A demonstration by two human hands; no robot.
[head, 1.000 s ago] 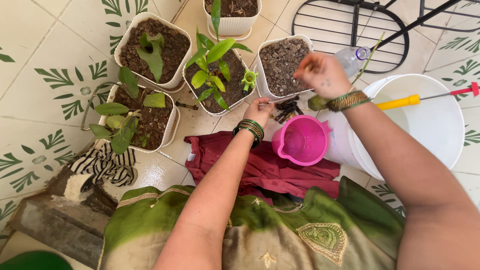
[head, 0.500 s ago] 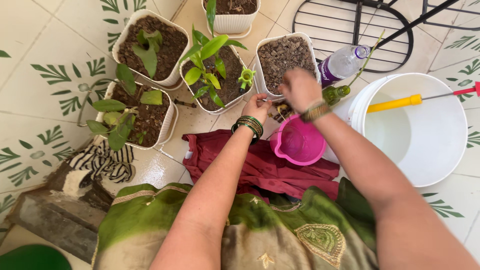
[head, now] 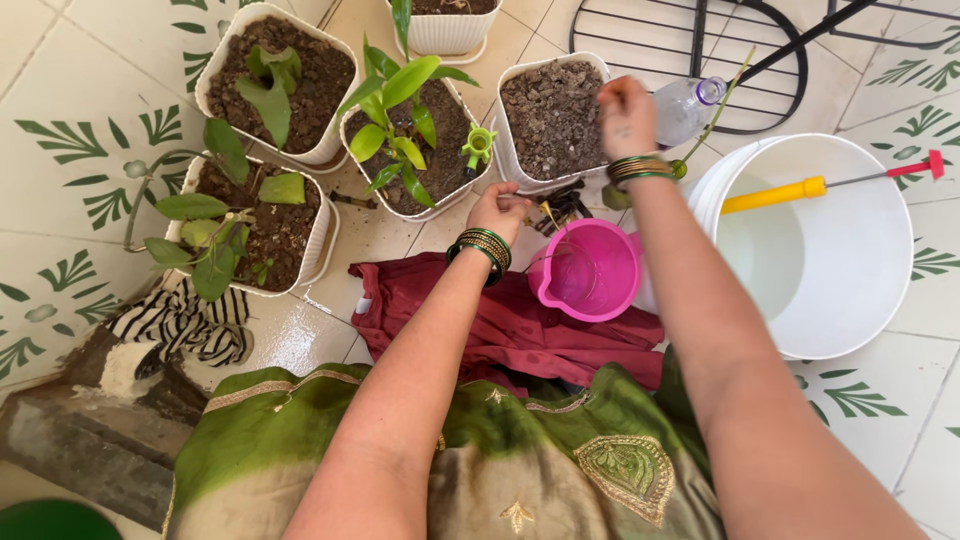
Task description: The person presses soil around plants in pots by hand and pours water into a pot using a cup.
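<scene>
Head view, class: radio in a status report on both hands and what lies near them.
Left hand pinching thin stem above pink plastic jug. Right hand closed over white pot of bare soil. Clear plastic bottle beside it.

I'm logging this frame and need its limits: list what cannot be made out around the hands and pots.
Head view only:
- Thin item in the left hand: too small to identify.
- Right hand fingers curl over the soil pot; any contents are hidden.
- Clear bottle: partly behind that hand.
- Dark clutter below the pot: indistinct.
- Top pot: cut off by the frame's edge.

White bucket (head: 850, 300), maroon cloth (head: 480, 320), striped cloth (head: 185, 325), clear bottle (head: 685, 105)
</scene>
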